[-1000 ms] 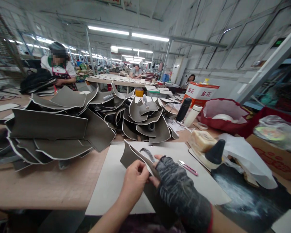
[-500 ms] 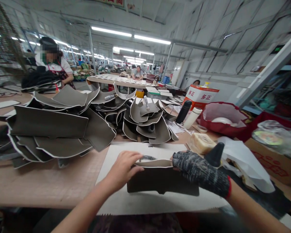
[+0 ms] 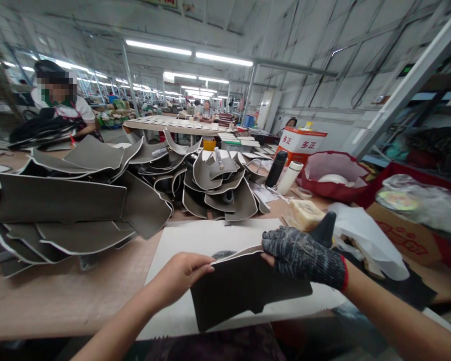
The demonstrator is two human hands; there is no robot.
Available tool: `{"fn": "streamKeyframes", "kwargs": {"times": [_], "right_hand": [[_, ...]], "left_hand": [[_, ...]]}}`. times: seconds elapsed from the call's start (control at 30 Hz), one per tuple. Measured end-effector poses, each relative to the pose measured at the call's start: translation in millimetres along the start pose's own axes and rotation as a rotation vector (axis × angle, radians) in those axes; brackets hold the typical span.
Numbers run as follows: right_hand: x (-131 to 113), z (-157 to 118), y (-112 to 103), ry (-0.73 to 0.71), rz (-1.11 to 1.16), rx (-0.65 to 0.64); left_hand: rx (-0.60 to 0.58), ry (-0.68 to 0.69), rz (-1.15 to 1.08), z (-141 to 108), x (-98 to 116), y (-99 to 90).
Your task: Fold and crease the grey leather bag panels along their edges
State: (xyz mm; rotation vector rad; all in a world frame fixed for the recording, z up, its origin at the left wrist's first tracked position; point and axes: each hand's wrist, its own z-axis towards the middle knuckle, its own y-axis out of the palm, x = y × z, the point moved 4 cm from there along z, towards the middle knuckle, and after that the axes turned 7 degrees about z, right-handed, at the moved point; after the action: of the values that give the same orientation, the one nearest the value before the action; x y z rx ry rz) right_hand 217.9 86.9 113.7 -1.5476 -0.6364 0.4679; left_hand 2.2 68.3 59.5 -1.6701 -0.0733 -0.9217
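Grey-brown sheeting, the panel [image 3: 248, 286] slanted above a pale sheet [image 3: 210, 233] at the near edge of the table [image 3: 97, 296]. Taking the panel as the clock's centre, the bare left hand [image 3: 182, 276] pinched its top edge at ten o'clock, thumb and fingers closed on it. At one, the right hand [image 3: 302, 253], in a grey knitted glove, gripped the same edge, some fingers hidden.

Beyond the glove, at one, sat a yellowish block [image 3: 303, 214]. A pale-edged heap of similar panels [image 3: 63, 200] spread at ten, and another heap [image 3: 225, 185] near twelve. Between twelve and one stood a black bottle [image 3: 276, 169] beside a white bottle [image 3: 290, 178]. Farther off, between ten and eleven, was a co-worker [image 3: 84, 113].
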Motion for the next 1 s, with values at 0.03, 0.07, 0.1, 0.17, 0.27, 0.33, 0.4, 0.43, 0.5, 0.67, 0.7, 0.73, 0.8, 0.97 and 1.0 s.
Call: {"fn": "streamKeyframes", "kwargs": {"times": [0.03, 0.07, 0.1, 0.17, 0.27, 0.33, 0.4, 0.43, 0.5, 0.67, 0.7, 0.73, 0.8, 0.97, 1.0], "right_hand": [[-1, -1, 0, -0.007, -0.013, 0.007], [-2, -2, 0, -0.016, -0.023, 0.014], [-4, -3, 0, -0.032, -0.03, 0.024], [-9, -5, 0, -0.074, -0.035, 0.046], [-17, -7, -1, -0.108, -0.033, 0.067], [-21, -6, -1, -0.11, -0.027, 0.067], [-23, -5, -2, -0.117, -0.01, 0.039], [-24, -5, -1, -0.125, 0.001, 0.012], [-21, -7, -1, -0.13, 0.06, -0.035], [-3, -26, -9, -0.172, 0.471, 0.107], [1, -29, -9, -0.157, 0.503, 0.138], [5, -31, -8, -0.129, 0.498, 0.155], [8, -33, -3, -0.086, 0.437, 0.178], [0, -26, 7, -0.117, 0.323, 0.288], [-2, -25, 8, -0.129, 0.308, 0.291]], "left_hand": [[-0.011, 0.007, 0.057, 1, 3, 0.2], [-0.022, 0.016, 0.115, 3, 8, 0.7], [-0.03, 0.029, 0.167, 5, 12, 1.3], [-0.047, 0.059, 0.23, 11, 23, 3.2], [-0.062, 0.11, 0.243, 19, 38, 5.9], [-0.069, 0.134, 0.236, 23, 45, 7.3], [-0.069, 0.146, 0.217, 24, 48, 7.8], [-0.067, 0.146, 0.205, 24, 49, 7.7], [-0.064, 0.141, 0.194, 22, 47, 6.6], [-0.081, 0.113, 0.253, 18, 37, -0.4], [-0.08, 0.107, 0.253, 17, 35, -2.4], [-0.079, 0.103, 0.245, 17, 34, -4.3], [-0.076, 0.095, 0.213, 16, 33, -7.5], [-0.097, 0.092, 0.174, 16, 36, -10.5], [-0.099, 0.092, 0.176, 16, 36, -10.7]]}}
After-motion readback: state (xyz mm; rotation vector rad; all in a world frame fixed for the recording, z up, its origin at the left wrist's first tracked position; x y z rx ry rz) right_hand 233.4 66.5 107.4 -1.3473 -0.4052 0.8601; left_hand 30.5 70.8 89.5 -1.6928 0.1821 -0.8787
